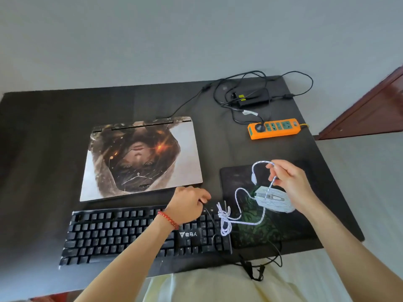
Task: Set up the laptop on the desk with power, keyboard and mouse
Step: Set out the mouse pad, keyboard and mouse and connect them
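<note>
Dark desk (54, 127) against a grey wall holds a closed laptop (141, 158), with a keyboard (122, 234) in front of it. On the mouse pad (272, 227) lies a white mouse (275, 200). The right hand (290, 179) pinches the mouse cable (257, 166); the left hand (188, 203) is curled around something dark at the keyboard's far edge. An orange power strip (273, 128) sits beyond.

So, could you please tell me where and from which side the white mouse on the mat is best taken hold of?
Take the white mouse across its two long flanks, coming from above and the near right. It lies flat on the mouse mat, with its cable leaving the far-left end, so that side is cluttered. The right hand hovering over it would likely need to release the white cable first.
</note>
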The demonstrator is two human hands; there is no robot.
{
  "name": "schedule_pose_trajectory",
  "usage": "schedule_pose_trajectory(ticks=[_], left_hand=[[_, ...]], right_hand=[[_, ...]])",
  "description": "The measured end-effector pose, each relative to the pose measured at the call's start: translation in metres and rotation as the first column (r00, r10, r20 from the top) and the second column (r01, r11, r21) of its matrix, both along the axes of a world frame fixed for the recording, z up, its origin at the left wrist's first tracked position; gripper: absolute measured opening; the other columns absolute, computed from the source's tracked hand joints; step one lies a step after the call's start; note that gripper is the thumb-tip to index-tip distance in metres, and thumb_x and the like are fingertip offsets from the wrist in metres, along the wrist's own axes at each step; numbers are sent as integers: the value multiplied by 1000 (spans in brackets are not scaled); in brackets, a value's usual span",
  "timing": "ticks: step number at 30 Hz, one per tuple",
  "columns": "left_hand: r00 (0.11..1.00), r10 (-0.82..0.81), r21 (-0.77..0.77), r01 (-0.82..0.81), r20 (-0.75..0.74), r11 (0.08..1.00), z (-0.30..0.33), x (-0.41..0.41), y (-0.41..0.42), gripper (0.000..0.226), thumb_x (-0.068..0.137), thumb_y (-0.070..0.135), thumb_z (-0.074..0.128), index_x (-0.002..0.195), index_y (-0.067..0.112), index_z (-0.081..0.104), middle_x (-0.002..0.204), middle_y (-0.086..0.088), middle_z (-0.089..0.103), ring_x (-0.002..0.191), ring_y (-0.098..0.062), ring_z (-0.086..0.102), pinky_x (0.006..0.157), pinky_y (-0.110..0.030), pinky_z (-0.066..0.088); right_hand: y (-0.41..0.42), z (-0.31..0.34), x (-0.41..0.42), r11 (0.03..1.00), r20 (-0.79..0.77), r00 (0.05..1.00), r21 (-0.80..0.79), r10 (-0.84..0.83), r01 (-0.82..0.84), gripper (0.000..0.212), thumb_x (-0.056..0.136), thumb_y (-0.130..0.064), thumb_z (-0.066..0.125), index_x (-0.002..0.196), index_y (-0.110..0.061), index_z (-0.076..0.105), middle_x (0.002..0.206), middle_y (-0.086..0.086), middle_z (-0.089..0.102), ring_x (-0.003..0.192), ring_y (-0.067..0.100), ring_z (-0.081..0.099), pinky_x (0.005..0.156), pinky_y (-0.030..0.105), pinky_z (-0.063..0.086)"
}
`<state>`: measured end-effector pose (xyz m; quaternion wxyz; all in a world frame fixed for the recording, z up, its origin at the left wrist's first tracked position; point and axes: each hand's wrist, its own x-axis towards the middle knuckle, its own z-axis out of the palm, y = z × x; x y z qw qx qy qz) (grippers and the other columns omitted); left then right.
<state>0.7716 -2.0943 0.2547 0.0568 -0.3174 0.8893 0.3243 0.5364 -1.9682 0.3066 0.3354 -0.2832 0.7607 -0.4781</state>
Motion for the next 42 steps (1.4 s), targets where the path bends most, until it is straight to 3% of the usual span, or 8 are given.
schedule_pose_trajectory(ticks=[6, 14, 18, 21, 25, 32, 38, 42], left_hand=[[816, -425, 259, 345, 392, 902, -4, -40, 30, 32, 72, 30, 40, 79, 4, 57, 100, -22, 63, 81, -32, 54, 73, -36, 41], [886, -230, -273, 356, 404, 894, -47, -73, 76, 30, 86, 37, 51, 105, 16, 60, 111, -7, 52, 107, -27, 43, 85, -40, 34], [986, 88, 152, -109, 140, 982, -30, -82, 56, 17, 91, 24, 47, 83, 15, 59, 77, -3, 67, 76, -12, 60, 76, -28, 45], [895, 445, 607, -350, -7, 713, 1, -88, 28, 26, 93, 6, 48, 68, 10, 53, 44, -1, 50, 33, -4, 44, 43, -17, 37], [865, 470, 652, -255, -177, 714, 53, -103, 10, 23, 94, 4, 41, 77, 5, 56, 42, 6, 50, 33, -4, 39, 43, -18, 33], [816, 415, 510, -177, -402, 842, 83, -97, 21, 21, 89, 8, 53, 73, 19, 60, 48, 12, 51, 40, 1, 43, 48, -12, 39], [802, 403, 443, -196, -441, 875, 73, -75, 12, 21, 89, 5, 53, 77, 22, 56, 59, 8, 53, 45, 4, 48, 49, -7, 36], [780, 426, 449, -211, -457, 868, 68, -64, 10, 23, 88, 3, 53, 76, 22, 56, 61, 7, 54, 47, 5, 49, 50, -7, 37]], right_hand=[[25, 0, -19, 950, 132, 953, -124, -272, 288, 25, 97, -7, 34, 95, -12, 59, 93, -3, 64, 85, 10, 63, 70, 23, 51], [76, -6, -41, 852, 131, 880, -222, -456, 474, 30, 97, -14, 32, 85, -28, 56, 96, -3, 68, 83, 15, 68, 75, 27, 51], [96, -3, -52, 915, 37, 947, -247, -320, 319, 37, 97, -12, 34, 85, -34, 61, 82, -7, 72, 78, 12, 69, 73, 22, 57], [93, 5, -49, 955, 26, 986, -245, -164, 165, 44, 96, -5, 36, 82, -34, 65, 75, -8, 68, 74, 8, 66, 76, 22, 56], [67, 27, -36, 983, 66, 989, -135, 133, -123, 35, 94, -7, 44, 79, -27, 68, 71, -8, 65, 71, 5, 63, 72, 18, 53], [-2, 16, 4, 986, -388, 906, 55, 167, -158, 13, 85, -8, 59, 74, -6, 65, 94, 0, 55, 94, 10, 49, 87, 24, 36], [-25, 7, 9, 949, -53, 961, 182, 272, -258, 7, 93, -17, 44, 87, -14, 42, 70, -1, 67, 60, 0, 58, 60, 13, 40], [-39, 8, 7, 997, 577, 813, -42, 73, -60, 22, 91, 5, 40, 108, -6, 48, 66, 8, 56, 58, 17, 52, 57, 22, 40]])
